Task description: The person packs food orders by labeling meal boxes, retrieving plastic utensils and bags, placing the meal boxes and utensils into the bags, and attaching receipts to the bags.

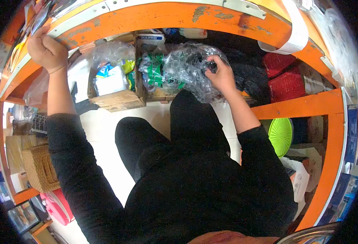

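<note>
My right hand [221,76] pinches the crumpled clear plastic bag [197,81] on the lower shelf, thumb and index finger curled together. Through the plastic and beside it show green-labelled packs [155,70]. High on the left, my left hand [47,50] is closed over the edge of the orange shelf [146,20]. Below and right of that hand stands an open cardboard box [120,102] holding a white packet [110,81] and blue and yellow-green packaging, with clear film over its back.
Dark bundled material [248,75] and a red textured item [282,77] lie right of the bag. A lime-green ribbed round item [280,136] sits under the right orange beam [301,109]. At left are a woven basket [41,166] and a pink case [58,206]. My knees reach under the shelf.
</note>
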The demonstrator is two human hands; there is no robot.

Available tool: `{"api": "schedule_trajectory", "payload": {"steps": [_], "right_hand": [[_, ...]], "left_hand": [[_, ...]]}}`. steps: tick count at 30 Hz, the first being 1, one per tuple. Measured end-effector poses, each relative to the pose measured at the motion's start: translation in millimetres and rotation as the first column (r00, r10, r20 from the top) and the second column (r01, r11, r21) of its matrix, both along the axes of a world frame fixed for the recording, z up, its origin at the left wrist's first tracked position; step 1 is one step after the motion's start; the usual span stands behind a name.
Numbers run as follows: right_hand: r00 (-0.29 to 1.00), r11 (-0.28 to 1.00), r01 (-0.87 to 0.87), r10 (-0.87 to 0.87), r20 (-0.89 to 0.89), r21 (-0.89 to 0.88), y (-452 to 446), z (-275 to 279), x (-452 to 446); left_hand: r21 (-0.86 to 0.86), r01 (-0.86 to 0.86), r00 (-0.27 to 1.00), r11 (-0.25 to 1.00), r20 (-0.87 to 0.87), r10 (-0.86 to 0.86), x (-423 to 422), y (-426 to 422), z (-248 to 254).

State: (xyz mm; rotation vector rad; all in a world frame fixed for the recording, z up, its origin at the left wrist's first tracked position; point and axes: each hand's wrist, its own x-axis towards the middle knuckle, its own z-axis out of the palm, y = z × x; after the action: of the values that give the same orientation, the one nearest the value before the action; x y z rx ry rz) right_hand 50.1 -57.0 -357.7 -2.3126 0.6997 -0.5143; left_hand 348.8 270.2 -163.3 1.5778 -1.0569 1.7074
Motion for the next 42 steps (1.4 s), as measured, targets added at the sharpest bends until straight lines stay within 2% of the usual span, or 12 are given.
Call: {"api": "schedule_trajectory", "payload": {"steps": [6, 8, 12, 17, 20, 22, 23, 24, 28, 33, 37, 42], "right_hand": [[0.922, 0.993, -0.082, 0.043, 0.385, 0.087, -1, 11, -19], [0.851, 0.994, -0.086, 0.041, 0.524, 0.062, 10, 36, -24], [0.848, 0.99, -0.131, 0.082, 0.523, 0.057, 35, 71, -27], [0.788, 0.889, -0.458, 0.401, 0.467, 0.01, 94, 91, -23], [0.722, 0.786, -0.611, 0.602, 0.341, -0.094, 117, 90, -22], [0.691, 0.72, -0.683, 0.585, 0.425, 0.12, 127, 86, -19], [0.681, 0.7, -0.693, 0.557, 0.475, 0.172, 130, 82, -18], [0.671, 0.673, -0.704, 0.528, 0.521, 0.224, 133, 76, -16], [0.699, 0.549, -0.715, 0.549, 0.458, 0.433, 135, 62, -11], [0.873, 0.739, -0.441, 0.221, 0.435, 0.509, 122, 47, -10], [0.947, 0.991, -0.13, 0.12, 0.298, 0.016, 41, 30, 23], [0.904, 0.91, -0.324, 0.217, -0.368, -0.258, -43, -57, 70]], "left_hand": [[-0.139, -0.015, 1.0, 0.99, 0.008, 0.016, -67, -16, -3], [-0.096, 0.396, 0.918, 0.913, 0.06, -0.392, -91, -32, -46], [0.228, 0.705, 0.657, 0.672, -0.567, -0.497, -189, -80, -130], [-0.174, 0.693, 0.149, 0.699, -0.915, -0.375, -245, -108, -159], [-0.483, 0.591, -0.173, 0.646, -0.858, -0.484, -235, -101, -187], [-0.614, 0.485, -0.268, 0.623, -0.782, -0.562, -229, -94, -184], [-0.796, 0.264, -0.566, 0.545, -0.585, -0.58, -230, -85, -183], [-0.787, 0.193, -0.636, 0.587, -0.556, -0.536, -230, -78, -175], [-0.836, 0.042, -0.569, 0.547, -0.47, -0.675, -230, -67, -190], [-0.863, -0.266, -0.663, 0.43, -0.159, -0.731, -218, -46, -199], [-0.928, -0.334, -0.688, 0.168, 0.117, -0.716, -224, -17, -195], [-0.926, -0.201, -0.731, 0.32, -0.076, -0.678, -241, 1, -203]]}}
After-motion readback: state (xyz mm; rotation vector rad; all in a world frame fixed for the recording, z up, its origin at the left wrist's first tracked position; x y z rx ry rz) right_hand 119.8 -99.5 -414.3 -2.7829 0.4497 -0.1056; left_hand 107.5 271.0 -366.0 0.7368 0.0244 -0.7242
